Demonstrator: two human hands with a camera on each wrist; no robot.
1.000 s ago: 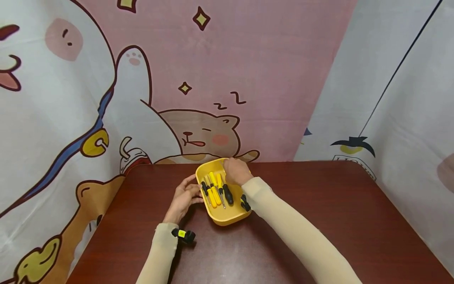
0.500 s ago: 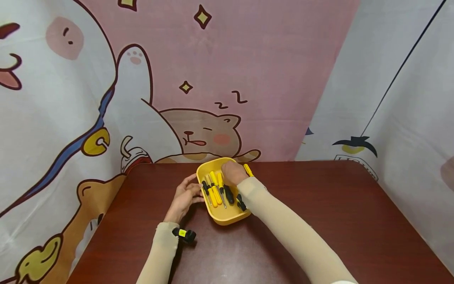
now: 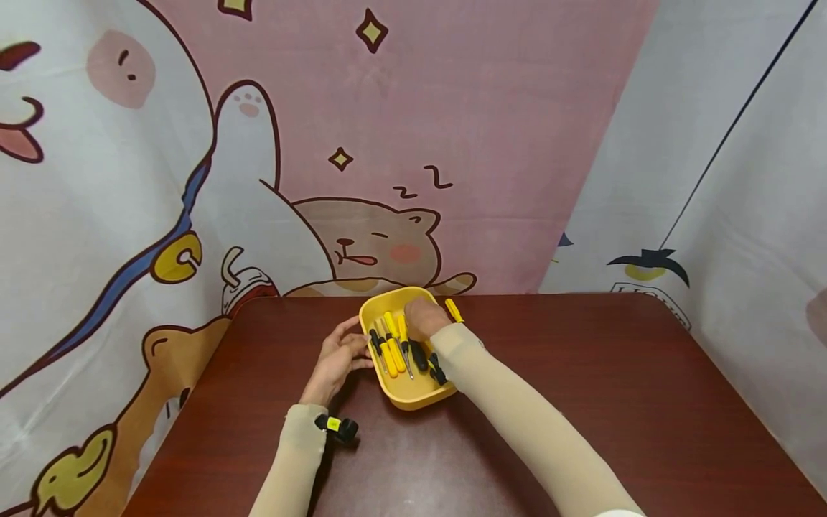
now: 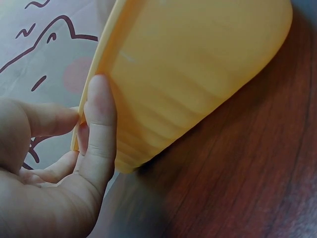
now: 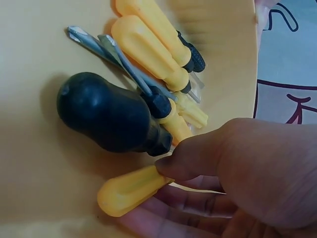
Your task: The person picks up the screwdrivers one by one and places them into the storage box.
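A yellow plastic tub [image 3: 407,391] holds several screwdrivers [image 3: 390,359] with yellow or black handles. My left hand [image 3: 334,365] pinches its left rim between thumb and fingers, and in the left wrist view the tub's outer wall stands tilted over the table. Reaching inside at the far right, my right hand [image 3: 423,320] pinches a small yellow-handled screwdriver [image 5: 131,191] near the end of its handle; the shaft is hidden by the fingers. Close beside it in the right wrist view lies a stubby screwdriver with a fat black handle [image 5: 104,111].
Another yellow handle [image 3: 454,310] shows outside the tub, just past the right wrist. The dark red-brown table [image 3: 581,373] runs back to a cartoon-printed cloth [image 3: 504,143]. Black straps with small cameras sit on both wrists.
My right hand has shifted slightly toward me within the tub, uncovering the yellow handle outside it. The left hand keeps its hold on the rim.
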